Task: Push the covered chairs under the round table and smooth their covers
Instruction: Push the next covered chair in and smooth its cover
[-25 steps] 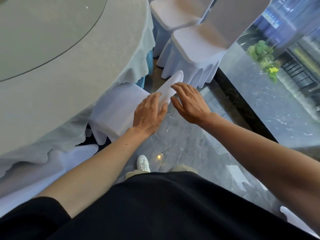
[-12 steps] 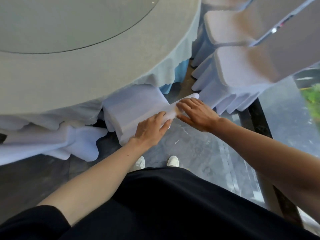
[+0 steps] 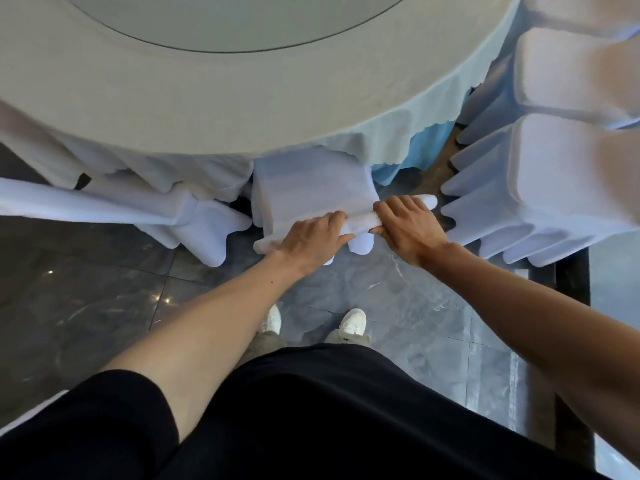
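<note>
A chair in a white cover (image 3: 308, 188) stands right in front of me, its seat partly under the cloth of the round table (image 3: 214, 95). My left hand (image 3: 313, 235) lies over the top edge of its backrest, fingers curled round the covered edge. My right hand (image 3: 408, 225) grips the same top edge a little further right, thumb underneath. Both hands are close together.
Two more white-covered chairs (image 3: 561, 188) stand out from the table at the right. Another covered chair back (image 3: 114, 206) leans at the left. A glass turntable (image 3: 242, 19) sits on the table. My white shoes (image 3: 351, 322) stand on the grey marble floor.
The view has swung left and I now face the chair squarely. The chair's seat sits further under the tablecloth. Both hands have stayed on the backrest top.
</note>
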The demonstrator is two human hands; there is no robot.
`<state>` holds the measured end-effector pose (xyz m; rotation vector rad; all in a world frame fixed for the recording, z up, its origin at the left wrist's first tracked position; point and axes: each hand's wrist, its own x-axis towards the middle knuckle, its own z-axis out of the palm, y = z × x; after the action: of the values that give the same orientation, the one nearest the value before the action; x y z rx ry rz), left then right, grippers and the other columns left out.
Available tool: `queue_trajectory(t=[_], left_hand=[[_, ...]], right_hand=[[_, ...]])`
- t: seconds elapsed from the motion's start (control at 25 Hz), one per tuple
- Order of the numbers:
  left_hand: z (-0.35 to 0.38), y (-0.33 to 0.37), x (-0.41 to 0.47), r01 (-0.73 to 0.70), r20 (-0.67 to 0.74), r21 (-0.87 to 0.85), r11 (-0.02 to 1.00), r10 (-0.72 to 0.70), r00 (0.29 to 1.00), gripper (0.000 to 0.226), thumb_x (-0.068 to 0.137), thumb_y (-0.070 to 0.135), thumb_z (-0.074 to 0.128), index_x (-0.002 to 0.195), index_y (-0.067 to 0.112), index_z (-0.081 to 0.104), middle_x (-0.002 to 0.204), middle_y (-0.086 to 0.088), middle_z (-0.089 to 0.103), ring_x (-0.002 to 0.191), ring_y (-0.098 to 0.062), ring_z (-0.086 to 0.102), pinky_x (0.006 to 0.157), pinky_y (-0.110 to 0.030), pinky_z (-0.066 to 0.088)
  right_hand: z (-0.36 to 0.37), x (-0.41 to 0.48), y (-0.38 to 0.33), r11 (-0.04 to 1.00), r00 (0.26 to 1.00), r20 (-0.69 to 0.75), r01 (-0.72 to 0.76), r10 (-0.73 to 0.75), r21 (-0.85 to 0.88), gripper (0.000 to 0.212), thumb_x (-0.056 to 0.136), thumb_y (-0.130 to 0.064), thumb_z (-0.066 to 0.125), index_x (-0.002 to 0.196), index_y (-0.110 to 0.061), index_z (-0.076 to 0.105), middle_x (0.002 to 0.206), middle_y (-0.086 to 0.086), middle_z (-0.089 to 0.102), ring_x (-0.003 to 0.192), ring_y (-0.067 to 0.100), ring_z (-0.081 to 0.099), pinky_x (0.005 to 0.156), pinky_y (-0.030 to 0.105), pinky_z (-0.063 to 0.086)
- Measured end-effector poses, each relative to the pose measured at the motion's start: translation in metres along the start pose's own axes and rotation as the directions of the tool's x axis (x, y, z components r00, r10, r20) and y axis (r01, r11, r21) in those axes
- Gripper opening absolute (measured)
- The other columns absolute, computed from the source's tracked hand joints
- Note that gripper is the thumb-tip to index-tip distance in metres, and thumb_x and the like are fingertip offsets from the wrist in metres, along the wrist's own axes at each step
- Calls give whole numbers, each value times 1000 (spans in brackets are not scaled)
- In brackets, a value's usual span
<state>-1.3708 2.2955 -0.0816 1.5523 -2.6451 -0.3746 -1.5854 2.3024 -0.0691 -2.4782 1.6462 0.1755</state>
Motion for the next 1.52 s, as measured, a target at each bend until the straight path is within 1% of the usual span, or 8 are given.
queue_trajectory(t=[0.2, 0.44, 0.68, 0.84, 0.96, 1.08, 1.32, 1.52], left_hand=[[-14, -41, -48, -104, -76, -34, 994, 101, 992, 44, 92, 41, 57, 112, 2, 58, 94, -14, 69, 77, -38, 66, 57, -42, 47], [-32, -129, -138, -351, -188, 39, 936, 352, 917, 38, 75, 30, 81, 94, 0, 66, 72, -10, 70, 56, -28, 67, 39, -34, 47], [-47, -229, -218, -462, -178, 55, 885, 464, 868, 37, 80, 32, 76, 95, 0, 65, 70, -11, 68, 54, -31, 64, 41, -32, 45], [-46, -261, -252, -519, -169, 61, 852, 522, 836, 41, 85, 41, 64, 95, 1, 65, 70, -10, 66, 55, -30, 63, 43, -33, 47], [-46, -269, -269, -464, -120, -96, 881, 452, 884, 50, 90, 51, 45, 105, 6, 62, 87, -9, 68, 72, -31, 64, 62, -38, 49], [-44, -269, -275, -309, -45, -221, 925, 307, 951, 49, 90, 57, 39, 109, 17, 59, 98, -2, 68, 86, -25, 61, 79, -38, 47], [-39, -261, -267, 50, -16, -212, 976, -55, 998, 67, 93, 55, 13, 79, 17, 66, 80, -2, 70, 79, -26, 60, 80, -39, 41], [-30, -258, -263, 166, -55, -212, 963, -182, 982, 61, 89, 36, 17, 76, 12, 72, 77, -7, 73, 78, -29, 62, 81, -39, 38]], right_hand=[[8, -6, -60, 1000, 996, -88, -3, 2, -8, 40, 97, -46, 43, 109, -10, 54, 91, 12, 56, 76, 33, 50, 73, 43, 41], [26, -14, -195, 999, 993, -115, -36, 39, 30, 63, 98, -58, 12, 101, -12, 55, 91, 6, 56, 74, 26, 47, 71, 42, 43], [34, -12, -340, 972, 984, -117, -111, 137, 206, 59, 97, -55, 22, 105, -7, 54, 95, 9, 55, 80, 29, 49, 71, 42, 43], [38, -15, -384, 944, 984, -99, -113, 151, 309, 54, 96, -58, 28, 106, -10, 50, 96, 5, 55, 83, 27, 52, 73, 39, 45], [44, -21, -397, 923, 975, -109, -145, 195, 357, 50, 95, -59, 33, 108, -14, 50, 96, 1, 56, 83, 24, 54, 71, 33, 42], [46, -19, -400, 916, 966, -151, -142, 212, 374, 50, 96, -61, 31, 110, -19, 51, 96, -1, 59, 83, 22, 57, 68, 31, 41], [50, -12, -391, 928, 935, -246, -165, 255, 334, 50, 95, -57, 22, 96, -19, 56, 81, -4, 62, 70, 21, 59, 52, 27, 32], [57, -2, -386, 947, 900, -358, -150, 249, 283, 55, 98, -52, 25, 78, -16, 61, 61, -3, 57, 53, 22, 56, 44, 25, 30]])
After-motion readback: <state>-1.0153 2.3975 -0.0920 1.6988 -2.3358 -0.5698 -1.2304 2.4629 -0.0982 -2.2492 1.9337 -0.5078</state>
